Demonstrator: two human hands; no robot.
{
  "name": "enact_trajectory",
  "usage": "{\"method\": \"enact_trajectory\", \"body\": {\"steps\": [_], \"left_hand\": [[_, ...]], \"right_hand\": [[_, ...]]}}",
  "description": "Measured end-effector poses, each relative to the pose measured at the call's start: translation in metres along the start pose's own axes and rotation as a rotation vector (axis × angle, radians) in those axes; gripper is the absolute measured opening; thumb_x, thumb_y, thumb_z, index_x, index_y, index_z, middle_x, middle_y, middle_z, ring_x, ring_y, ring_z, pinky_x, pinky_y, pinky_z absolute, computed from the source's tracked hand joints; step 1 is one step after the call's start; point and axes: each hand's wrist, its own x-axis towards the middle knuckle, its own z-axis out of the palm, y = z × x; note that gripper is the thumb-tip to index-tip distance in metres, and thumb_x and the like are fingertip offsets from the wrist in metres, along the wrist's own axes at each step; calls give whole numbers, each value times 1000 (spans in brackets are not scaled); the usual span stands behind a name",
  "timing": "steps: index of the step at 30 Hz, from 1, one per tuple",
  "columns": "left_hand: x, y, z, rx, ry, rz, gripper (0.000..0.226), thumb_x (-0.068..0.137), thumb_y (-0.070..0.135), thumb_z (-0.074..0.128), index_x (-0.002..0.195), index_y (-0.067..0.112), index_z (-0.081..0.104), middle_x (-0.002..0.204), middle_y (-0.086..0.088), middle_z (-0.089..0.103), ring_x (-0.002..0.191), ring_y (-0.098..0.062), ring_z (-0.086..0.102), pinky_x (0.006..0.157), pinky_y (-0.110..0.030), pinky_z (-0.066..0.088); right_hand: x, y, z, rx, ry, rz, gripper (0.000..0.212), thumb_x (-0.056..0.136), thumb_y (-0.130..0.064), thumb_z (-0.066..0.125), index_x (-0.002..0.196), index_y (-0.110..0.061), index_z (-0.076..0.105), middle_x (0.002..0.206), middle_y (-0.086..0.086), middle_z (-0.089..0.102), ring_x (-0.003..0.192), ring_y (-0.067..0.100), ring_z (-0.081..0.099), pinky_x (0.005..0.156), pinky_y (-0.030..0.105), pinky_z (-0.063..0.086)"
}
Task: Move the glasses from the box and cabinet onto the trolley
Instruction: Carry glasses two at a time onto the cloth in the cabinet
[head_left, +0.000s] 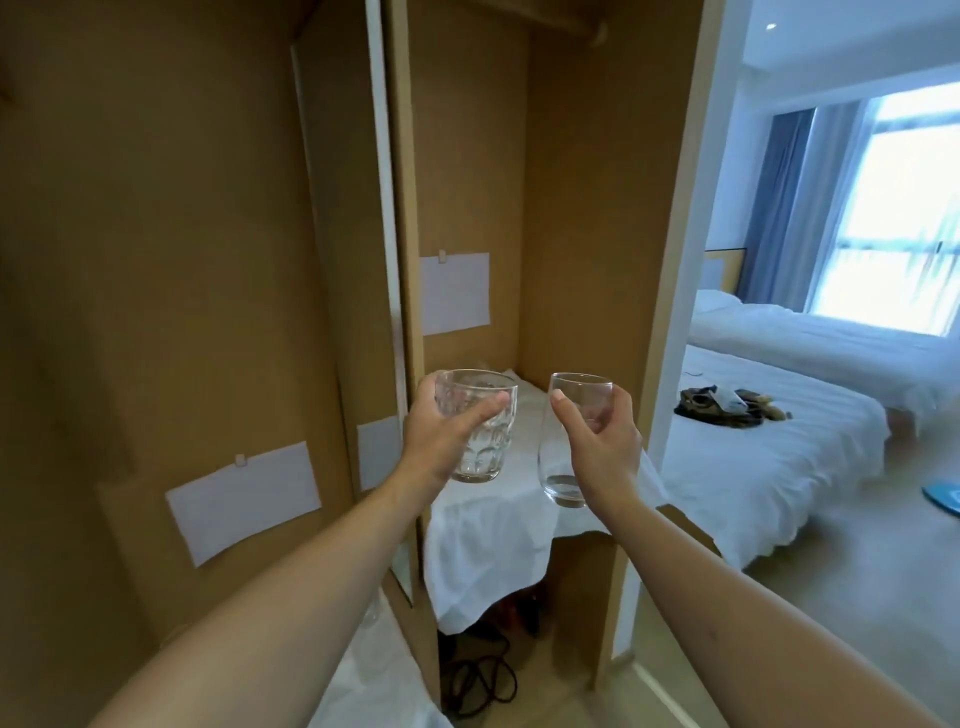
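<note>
A white cloth (498, 545) drapes the shelf; dark cables (480, 675) below; two white beds (769, 467) beyond.

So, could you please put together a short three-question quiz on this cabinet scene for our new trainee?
1. True or false: the left hand holds a dimpled glass.
2. What covers the cabinet shelf? A) white cloth B) newspaper C) a tray
3. Fill in: the right hand grips a smooth, rounded ____.

Key: 1 true. 2 A, the white cloth drapes over the front edge. 3 glass; the smooth glass is clear and looks empty.
</note>
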Motion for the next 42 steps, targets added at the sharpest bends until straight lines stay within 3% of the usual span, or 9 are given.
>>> {"method": "enact_trajectory", "body": {"steps": [6, 15, 19, 26, 32, 38, 42], "left_hand": [[3, -15, 69, 42, 55, -18, 81, 59, 52, 90, 129, 29, 54, 119, 5, 69, 110, -16, 66, 92, -42, 59], [11, -47, 141, 86, 162, -84, 96, 55, 59, 88, 138, 28, 49, 130, 2, 62, 118, -20, 61, 99, -47, 55], [13, -66, 154, 128, 201, -135, 97, 51, 63, 87, 135, 30, 50, 128, 5, 63, 117, -19, 61, 100, -46, 54], [56, -98, 157, 179, 202, -182, 102, 47, 69, 88, 135, 35, 48, 129, 7, 61, 116, -18, 60, 99, -46, 55], [110, -132, 164, 168, 194, -206, 106, 47, 69, 86, 138, 33, 45, 136, 5, 57, 121, -19, 58, 102, -47, 53], [193, -173, 156, 237, 191, -183, 107, 48, 64, 92, 138, 33, 43, 138, 7, 53, 123, -15, 54, 102, -37, 50], [234, -201, 142, 258, 246, -219, 106, 46, 59, 96, 136, 34, 44, 130, 8, 54, 119, -16, 55, 103, -39, 50]], "right_hand": [[38, 32, -51, -9, -54, 17, 60, 82, -63, 72, 128, -28, 52, 95, -5, 65, 85, 14, 63, 70, 25, 48], [82, 75, -96, -17, -121, 63, 64, 78, -70, 69, 127, -32, 49, 98, -10, 65, 88, 8, 63, 72, 23, 46], [88, 97, -98, -39, -160, 95, 89, 66, -86, 60, 135, -31, 47, 99, -9, 66, 90, 7, 64, 71, 22, 45], [117, 130, -71, -65, -176, 134, 89, 65, -90, 61, 134, -35, 45, 99, -10, 66, 93, 9, 65, 82, 31, 52], [148, 156, -37, -103, -200, 142, 80, 69, -86, 62, 132, -39, 43, 102, -11, 65, 91, 7, 64, 69, 19, 45], [207, 186, 24, -129, -226, 155, 73, 75, -71, 73, 128, -27, 48, 109, -7, 66, 97, 9, 65, 83, 33, 55], [234, 203, 61, -155, -284, 197, 65, 78, -63, 76, 121, -23, 47, 112, -6, 63, 99, 9, 63, 77, 28, 52]]}}
